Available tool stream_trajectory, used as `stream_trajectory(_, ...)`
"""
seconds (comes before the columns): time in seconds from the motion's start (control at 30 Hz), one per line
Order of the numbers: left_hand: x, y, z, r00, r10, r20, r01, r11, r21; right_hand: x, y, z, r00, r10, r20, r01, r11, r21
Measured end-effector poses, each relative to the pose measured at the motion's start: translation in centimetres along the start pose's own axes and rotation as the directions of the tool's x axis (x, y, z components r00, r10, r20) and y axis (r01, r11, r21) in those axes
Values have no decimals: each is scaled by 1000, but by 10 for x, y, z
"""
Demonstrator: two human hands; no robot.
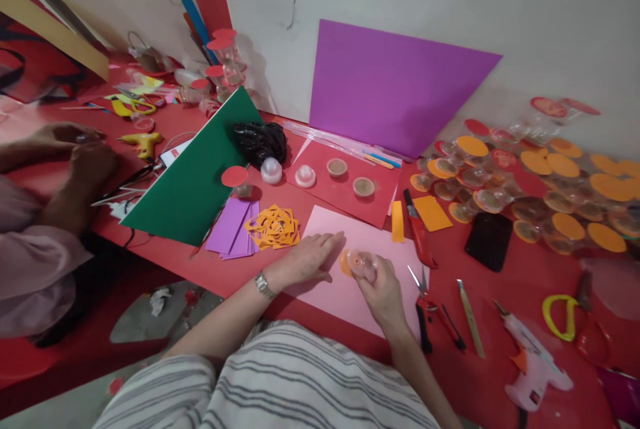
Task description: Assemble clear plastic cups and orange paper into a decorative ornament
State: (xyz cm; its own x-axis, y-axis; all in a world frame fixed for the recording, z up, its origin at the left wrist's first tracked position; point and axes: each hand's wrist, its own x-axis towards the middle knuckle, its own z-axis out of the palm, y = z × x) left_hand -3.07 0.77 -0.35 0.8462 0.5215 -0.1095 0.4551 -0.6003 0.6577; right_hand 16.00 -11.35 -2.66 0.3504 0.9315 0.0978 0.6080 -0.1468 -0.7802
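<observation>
My right hand (384,294) is wrapped round a clear plastic cup-like piece (361,263), tilted over a sheet of pink paper (327,295). Against its left end shows an orange paper disc (345,263); whether the two are joined I cannot tell. My left hand (306,259), a metal watch (263,285) on its wrist, lies with fingers stretched out at the left part of the pink sheet and holds nothing. Orange paper offcuts (274,227) and purple paper strips (233,232) lie beyond it. Scissors (427,295) lie just right of my right hand.
Two small bowls of brown grains (363,187) stand on red card (325,162). Plastic cup pieces with orange discs (567,225) crowd the right side, near a phone (489,241) and a glue gun (535,355). A green board (195,179) stands between me and another person's hands (90,155).
</observation>
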Motion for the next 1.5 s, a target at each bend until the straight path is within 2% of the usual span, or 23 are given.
stream_trajectory(0.33, -4, 5, -3, 1000, -1, 11, 1, 999, 42, 8, 0, -10, 1000, -11, 29, 11, 1000, -10)
stream_trajectory(0.5, -3, 4, -1, 1000, 1, 0, -1, 999, 40, 14, -2, -4, 999, -17, 50, 17, 1000, -5)
stream_trajectory(0.7, -2, 4, -2, 999, -10, 31, 8, 998, 66, 14, -2, -1, 1000, -10, 24, 11, 1000, -29)
stream_trajectory(1.0, -2, 4, -1, 1000, 0, 17, -2, 998, 65, 13, -3, 1, 1000, -26, -5, 26, 998, -53)
stream_trajectory(1.17, -2, 4, -1, 999, -14, 38, 10, 996, 86, 34, 6, 3, 999, -11, -40, 8, 998, -68)
stream_trajectory(1.3, -2, 5, -3, 999, -24, 45, 19, 995, 96, 49, 23, -11, 993, 40, -111, -50, 995, -91)
stream_trajectory(1.4, -2, 5, -3, 999, -23, 41, 19, 995, 97, 39, 32, -24, 985, 74, -154, -93, 988, -123)
stream_trajectory(1.5, -2, 5, -3, 1000, -5, 22, 3, 996, 94, 13, 36, -33, 984, 94, -153, -116, 983, -143)
